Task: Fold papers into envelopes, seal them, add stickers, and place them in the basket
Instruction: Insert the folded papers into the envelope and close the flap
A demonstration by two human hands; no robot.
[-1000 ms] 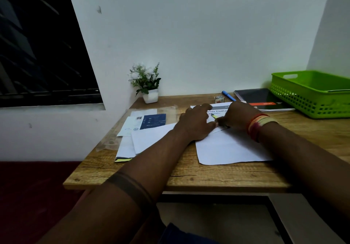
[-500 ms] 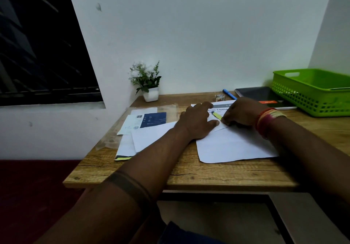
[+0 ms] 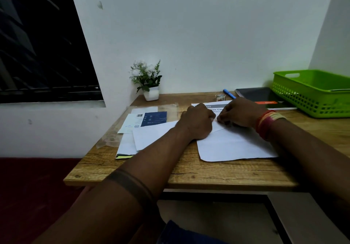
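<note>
- A person works at a wooden desk (image 3: 217,175), both hands meeting over a white sheet of paper (image 3: 234,147) with a folded flap near its far edge; the folding step appears to be under way.
- The left hand (image 3: 197,122) rests knuckles-up on the sheet, fingers curled; what they hold is hidden.
- The right hand (image 3: 240,113), fingers curled, seems to pinch the flap's edge.
- Next, likely, comes pressing the crease flat.
- The green basket (image 3: 310,94) waits at the far right, well apart.
</note>
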